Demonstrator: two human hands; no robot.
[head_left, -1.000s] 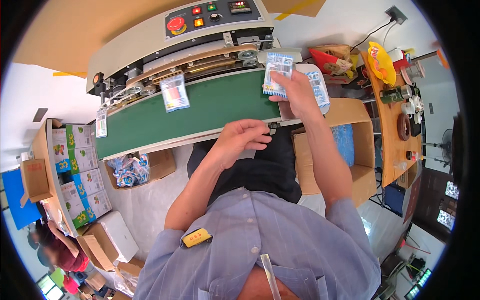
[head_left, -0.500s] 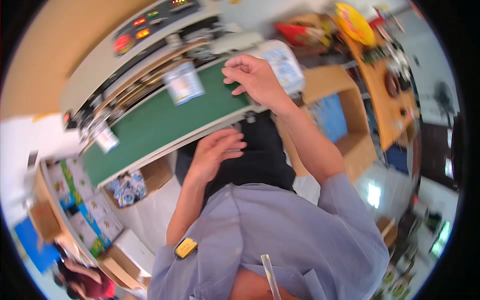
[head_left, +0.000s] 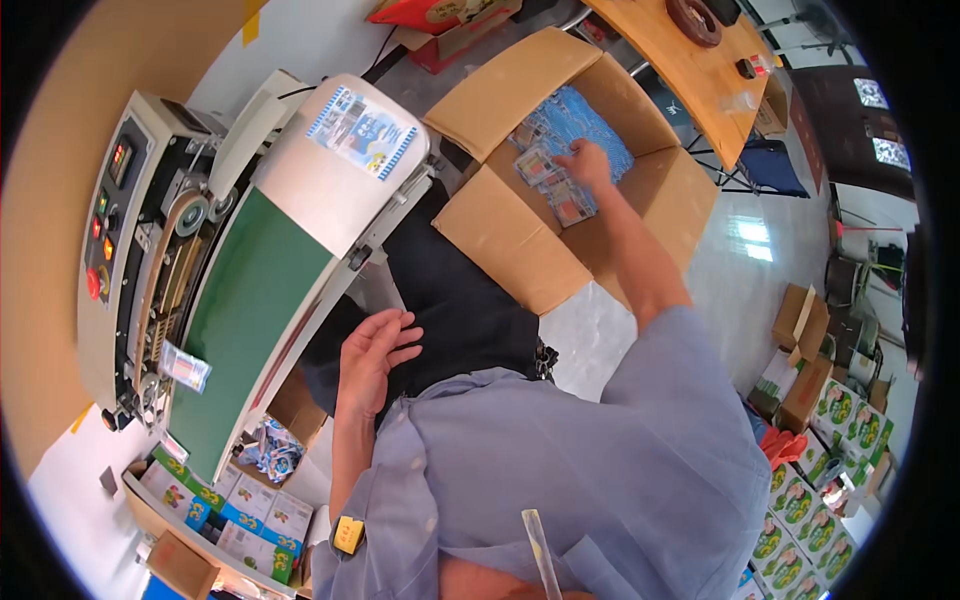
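Note:
My right hand (head_left: 588, 162) is inside an open cardboard box (head_left: 512, 238), its fingertips over small clear packets (head_left: 570, 203) with coloured contents. Whether it grips one cannot be told. Blue-patterned packets (head_left: 585, 120) lie behind them in the box. Near my lap, beside the front edge of a green conveyor belt (head_left: 255, 270), my left hand (head_left: 372, 352) hangs with fingers loosely bent and apart, holding nothing visible. One clear packet (head_left: 186, 367) sits in the sealing machine (head_left: 160, 270) at the belt's far side; another packet (head_left: 174, 447) is near the belt's lower end.
A white metal cover (head_left: 300, 190) with a printed blue sheet (head_left: 362, 130) tops the belt's near end. Below the other end stands a box of packets (head_left: 270, 450). A wooden table (head_left: 690, 70) is at upper right; stacked printed cartons (head_left: 815, 520) stand lower right.
My view has turned to the right. My right hand has gone from above the belt's end into the cardboard box. The packets on the belt have moved along toward its lower end.

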